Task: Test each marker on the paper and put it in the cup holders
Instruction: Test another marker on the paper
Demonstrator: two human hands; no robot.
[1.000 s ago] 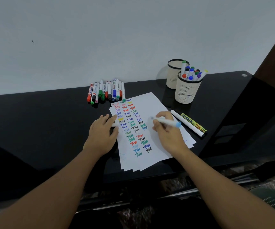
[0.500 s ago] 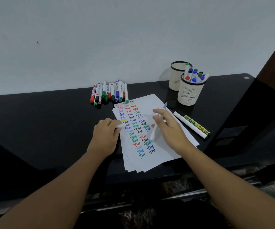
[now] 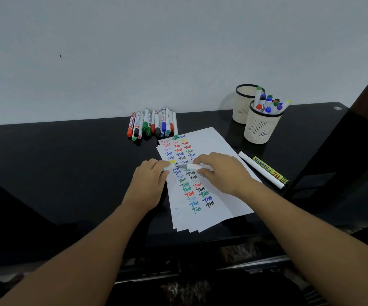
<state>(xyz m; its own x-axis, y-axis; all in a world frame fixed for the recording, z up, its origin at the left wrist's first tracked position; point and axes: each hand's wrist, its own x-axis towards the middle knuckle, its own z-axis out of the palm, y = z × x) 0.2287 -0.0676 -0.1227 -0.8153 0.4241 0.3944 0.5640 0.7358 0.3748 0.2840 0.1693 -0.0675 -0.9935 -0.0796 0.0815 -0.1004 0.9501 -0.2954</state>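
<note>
Markers are the business here, and the one in play (image 3: 197, 167) lies level just above the paper, its grey tip pointing left toward the cap.

Largest first: the black bench (image 3: 68, 173) carries everything. On it, a fanned stack of paper (image 3: 220, 195) holds columns of coloured "Test" marks. At the far right stand two cream cup holders; the nearer one (image 3: 259, 129) is crowded with markers, while the farther one (image 3: 242, 107) looks empty from this angle. A row of untested markers (image 3: 154, 125) lies at the far edge, left of the paper's top. Two loose markers (image 3: 264, 170), one white and one yellow-labelled, lie just right of the paper.

The right hand (image 3: 222, 173) has its fingers curled round the marker's white barrel. The left hand (image 3: 150, 182) pinches a small pale cap (image 3: 169, 167) at its fingertips, close to the marker's tip but not yet on it.

A second ago the right hand held this marker in a writing grip, blue end up, while the left hand rested at the paper's left edge. Half a second ago the marker swung round in the right hand. Now both hands meet over the middle of the sheet. That suggests the testing of this marker is over and capping is under way; once the cap is on, it should go to a cup holder. The row at the far edge is unchanged, so a fair share of the task remains.
</note>
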